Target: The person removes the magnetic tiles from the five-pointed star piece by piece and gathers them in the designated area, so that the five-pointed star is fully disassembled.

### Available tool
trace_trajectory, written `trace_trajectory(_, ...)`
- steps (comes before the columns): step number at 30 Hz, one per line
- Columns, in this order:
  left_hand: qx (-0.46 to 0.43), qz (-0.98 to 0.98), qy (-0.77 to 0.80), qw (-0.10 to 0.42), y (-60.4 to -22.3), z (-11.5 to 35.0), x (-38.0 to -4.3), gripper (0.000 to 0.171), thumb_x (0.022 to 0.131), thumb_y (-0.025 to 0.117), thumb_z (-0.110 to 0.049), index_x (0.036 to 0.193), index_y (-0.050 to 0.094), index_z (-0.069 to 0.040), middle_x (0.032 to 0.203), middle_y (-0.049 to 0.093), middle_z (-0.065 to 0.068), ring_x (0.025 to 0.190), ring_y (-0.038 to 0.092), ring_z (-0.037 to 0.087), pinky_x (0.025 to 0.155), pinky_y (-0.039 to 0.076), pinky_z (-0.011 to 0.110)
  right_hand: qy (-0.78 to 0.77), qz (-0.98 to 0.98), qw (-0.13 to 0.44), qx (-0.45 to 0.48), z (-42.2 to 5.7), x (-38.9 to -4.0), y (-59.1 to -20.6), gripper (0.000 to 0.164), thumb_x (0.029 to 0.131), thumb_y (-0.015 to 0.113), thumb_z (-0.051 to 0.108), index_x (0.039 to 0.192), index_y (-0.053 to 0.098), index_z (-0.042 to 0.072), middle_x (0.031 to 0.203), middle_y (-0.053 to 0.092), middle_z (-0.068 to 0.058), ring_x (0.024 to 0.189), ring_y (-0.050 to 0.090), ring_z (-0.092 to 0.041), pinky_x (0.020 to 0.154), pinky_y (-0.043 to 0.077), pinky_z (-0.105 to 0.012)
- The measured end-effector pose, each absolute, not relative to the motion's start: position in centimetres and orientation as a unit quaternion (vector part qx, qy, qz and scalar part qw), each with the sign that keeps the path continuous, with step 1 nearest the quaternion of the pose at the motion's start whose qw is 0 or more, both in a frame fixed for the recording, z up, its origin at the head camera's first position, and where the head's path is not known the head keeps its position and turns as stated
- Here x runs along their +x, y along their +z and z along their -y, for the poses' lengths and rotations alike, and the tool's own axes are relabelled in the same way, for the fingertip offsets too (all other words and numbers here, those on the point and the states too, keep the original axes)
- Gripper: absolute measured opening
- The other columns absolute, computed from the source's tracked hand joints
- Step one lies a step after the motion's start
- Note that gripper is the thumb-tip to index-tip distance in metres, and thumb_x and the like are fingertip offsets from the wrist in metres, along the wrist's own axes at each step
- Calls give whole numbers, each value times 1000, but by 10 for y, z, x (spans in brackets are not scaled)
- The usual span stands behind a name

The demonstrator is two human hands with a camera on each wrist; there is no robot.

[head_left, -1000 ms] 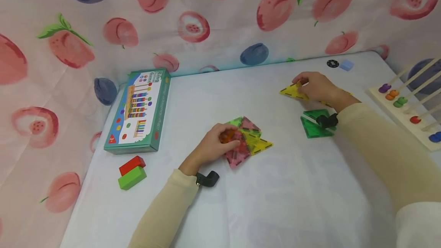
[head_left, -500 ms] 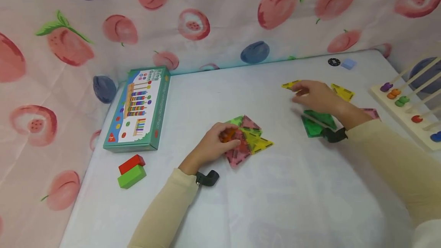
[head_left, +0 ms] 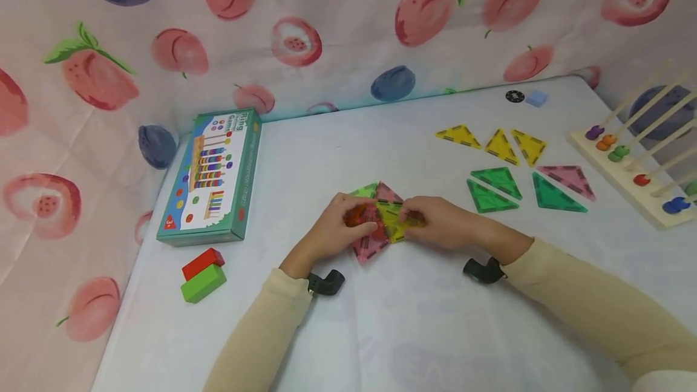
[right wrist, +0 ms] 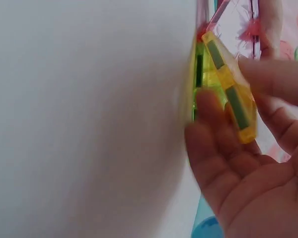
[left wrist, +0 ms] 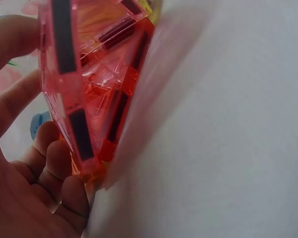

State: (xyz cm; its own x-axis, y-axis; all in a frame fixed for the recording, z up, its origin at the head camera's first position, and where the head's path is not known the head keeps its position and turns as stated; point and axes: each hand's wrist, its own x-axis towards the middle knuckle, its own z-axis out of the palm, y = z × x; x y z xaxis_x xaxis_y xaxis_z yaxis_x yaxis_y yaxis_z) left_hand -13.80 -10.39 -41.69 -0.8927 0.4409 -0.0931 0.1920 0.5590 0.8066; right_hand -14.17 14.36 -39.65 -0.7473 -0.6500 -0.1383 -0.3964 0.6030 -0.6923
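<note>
Transparent magnetic tiles stand joined in a small peaked build in mid-table in the head view. My left hand (head_left: 329, 235) grips its pink tile (head_left: 369, 250), thumb in front and fingers behind. The left wrist view shows this pink tile (left wrist: 87, 134) leaning over red and orange ones. My right hand (head_left: 443, 222) pinches the build's yellow triangular tile (head_left: 388, 216) on the right side. In the right wrist view the tilted yellow tile (right wrist: 233, 101) lies between thumb and fingers. Green and pink tiles (head_left: 389, 191) show behind; the far side is mostly hidden.
Flat at right lie three yellow triangles (head_left: 501, 146), several green triangles (head_left: 492, 198) and a pink triangle (head_left: 569, 179). A wooden peg rack (head_left: 621, 177) with coloured rings stands far right. At left are a game box (head_left: 209, 177) and red and green blocks (head_left: 204, 283).
My right hand has left the loose yellow triangles and come left to the build, where it pinches the yellow tile. My left hand has kept its grip. The loose tiles at right are uncovered.
</note>
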Motion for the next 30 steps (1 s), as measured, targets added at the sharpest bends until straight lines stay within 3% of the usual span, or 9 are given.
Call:
trace_trajectory(4, 189, -872, 429, 140, -417, 102, -138, 40, 81, 60, -43, 119, 54, -31, 106, 41, -2, 97, 41, 12, 83, 36, 35, -324, -872, 216, -297, -143, -140, -394, 11, 84, 63, 16, 92, 56, 19, 81, 54, 6, 74, 48, -13, 66, 42, -29)
trace_trajectory(11, 192, -873, 427, 136, -416, 102, -136, 38, 81, 60, -39, 118, 55, -31, 105, 41, -3, 95, 42, 12, 82, 37, 34, -280, -862, 279, -316, -164, -137, -386, 16, 83, 61, 13, 93, 58, 24, 84, 55, 10, 75, 48, -13, 67, 43, -28)
trace_trajectory(13, 193, -873, 426, 136, -416, 102, -137, 38, 81, 60, -40, 118, 55, -31, 106, 41, -3, 96, 42, 12, 82, 37, 34, -287, -871, 272, -293, -175, -143, -383, 17, 84, 59, 11, 94, 58, 24, 88, 56, 9, 78, 49, -14, 69, 43, -29)
trace_trajectory(20, 193, -874, 427, 133, -416, 104, -138, 39, 81, 61, -38, 118, 55, -29, 107, 41, -2, 96, 42, 12, 83, 37, 35, -300, -923, 161, -180, -216, -202, -380, 20, 85, 59, 12, 106, 58, 12, 105, 57, -4, 89, 50, -22, 76, 42, -38)
trace_trajectory(25, 196, -870, 429, 143, -415, 103, -137, 40, 81, 60, -39, 120, 54, -28, 106, 41, -2, 96, 41, 13, 82, 37, 33, -302, -929, 179, -115, -231, -234, -388, 30, 87, 57, 21, 114, 53, 9, 115, 49, -13, 99, 45, -28, 85, 37, -46)
trace_trajectory(30, 197, -872, 425, 144, -412, 103, -137, 41, 81, 61, -38, 121, 54, -26, 104, 41, -1, 94, 41, 13, 80, 37, 32, -295, -930, 186, -113, -235, -248, -392, 33, 87, 56, 23, 117, 50, 9, 120, 46, -18, 102, 43, -32, 85, 37, -48)
